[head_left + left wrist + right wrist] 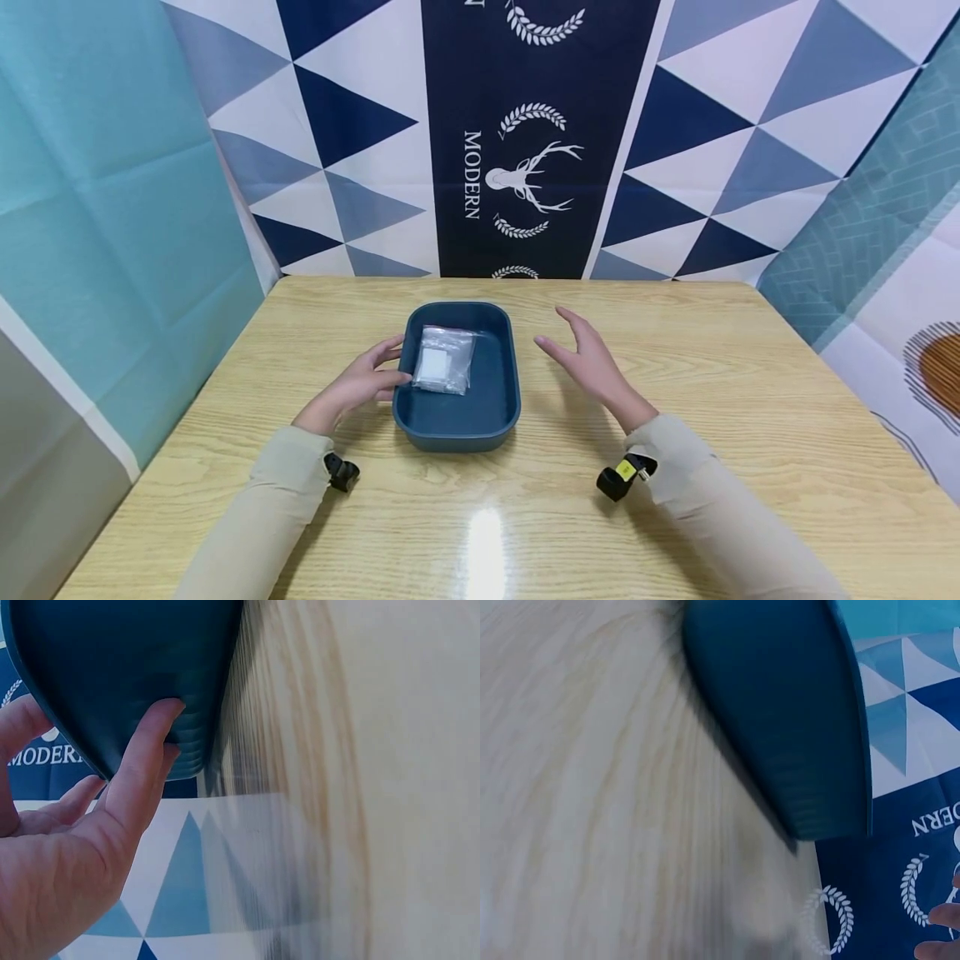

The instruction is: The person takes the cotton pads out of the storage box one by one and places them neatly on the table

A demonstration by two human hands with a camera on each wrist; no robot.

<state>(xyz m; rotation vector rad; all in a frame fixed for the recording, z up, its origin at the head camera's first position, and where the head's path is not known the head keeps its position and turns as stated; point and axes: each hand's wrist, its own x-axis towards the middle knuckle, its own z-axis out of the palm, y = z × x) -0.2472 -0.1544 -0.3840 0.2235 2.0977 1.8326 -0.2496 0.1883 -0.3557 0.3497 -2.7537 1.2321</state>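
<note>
pale wood table [390, 533]; left hand [358, 385], loosely spread, touches the bin [456, 443]; right hand [591, 362] hangs wide, apart; a one-sided push could skid bin and bag [444, 360].

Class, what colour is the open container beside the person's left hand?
The container is dark blue, slightly teal; the head view shows it best.

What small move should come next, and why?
I'd probably bring the right hand inward to the bin: it hangs apart from the right wall, while the left hand touches the opposite side, so contact there should steady it.
</note>
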